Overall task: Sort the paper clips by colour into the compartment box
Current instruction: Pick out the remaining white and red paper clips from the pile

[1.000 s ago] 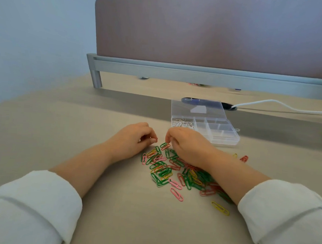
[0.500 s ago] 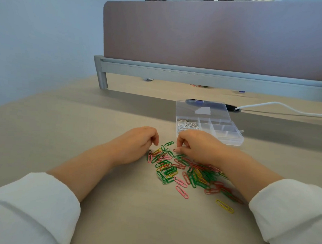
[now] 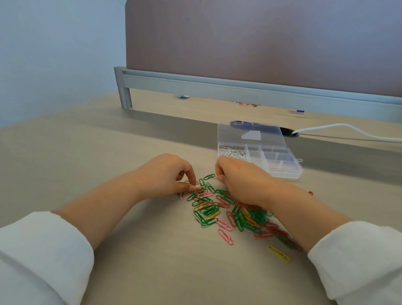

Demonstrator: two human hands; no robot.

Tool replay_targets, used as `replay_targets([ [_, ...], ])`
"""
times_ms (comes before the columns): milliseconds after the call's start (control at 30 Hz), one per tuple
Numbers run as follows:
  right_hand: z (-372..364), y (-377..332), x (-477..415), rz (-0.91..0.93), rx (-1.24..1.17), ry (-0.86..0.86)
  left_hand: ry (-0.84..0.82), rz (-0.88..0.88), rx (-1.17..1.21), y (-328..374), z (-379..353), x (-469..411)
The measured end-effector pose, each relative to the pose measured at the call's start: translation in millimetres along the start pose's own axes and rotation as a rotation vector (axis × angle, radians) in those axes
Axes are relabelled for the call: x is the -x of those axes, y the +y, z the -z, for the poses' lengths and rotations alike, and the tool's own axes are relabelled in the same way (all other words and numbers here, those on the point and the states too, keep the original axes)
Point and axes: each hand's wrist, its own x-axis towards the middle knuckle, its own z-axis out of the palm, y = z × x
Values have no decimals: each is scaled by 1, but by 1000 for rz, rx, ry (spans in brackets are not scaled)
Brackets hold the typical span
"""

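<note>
Hiding its own fingertips just right of centre: the right hand [image 3: 240, 180], curling knuckles-up over the upper edge of the paper clips [image 3: 227, 212], not showing whether anything is being pinched underneath. Also covering the heap's right side with wrist and forearm.

Curling likewise at centre-left: the left hand [image 3: 168, 174], bringing thumb and forefinger tips together at the heap's left edge and touching clips there. Too small for telling whether one is being gripped.

Sprawling loose on the table [image 3: 78, 157] below centre, mixing green, pink, red and yellow, overlapping too thickly for counting. Lying apart toward the lower right: a yellow clip [image 3: 278, 253]. Straying just below the heap: a pink clip [image 3: 225, 236]. Peeking out beyond the right forearm: a red clip [image 3: 310, 193], mostly hidden.

Sitting just above and right of the right hand: the compartment box [image 3: 276, 161], clear plastic, with the lid [image 3: 249, 135] opened back behind it and the near left corner disappearing behind the knuckles. Holding white clips [image 3: 232, 153] in the left compartment.

Lying behind the lid: a dark blue object [image 3: 243, 124], blurring through the plastic. Trailing off the right edge: a white cable [image 3: 359, 132]. Filling the upper frame: a mauve divider panel [image 3: 271, 39] on a grey rail [image 3: 245, 89]. Showing under the rail: a few more coloured clips [image 3: 244, 104], tiny and blurred.
</note>
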Motion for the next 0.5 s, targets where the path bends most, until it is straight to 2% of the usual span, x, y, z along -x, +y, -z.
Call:
replay_targets([
  [167,2,-8,2,24,-156,-10,44,5,-7,-2,0,0],
  [500,-2,-11,4,61,-188,-44,-50,38,-70,5,0,-2],
])
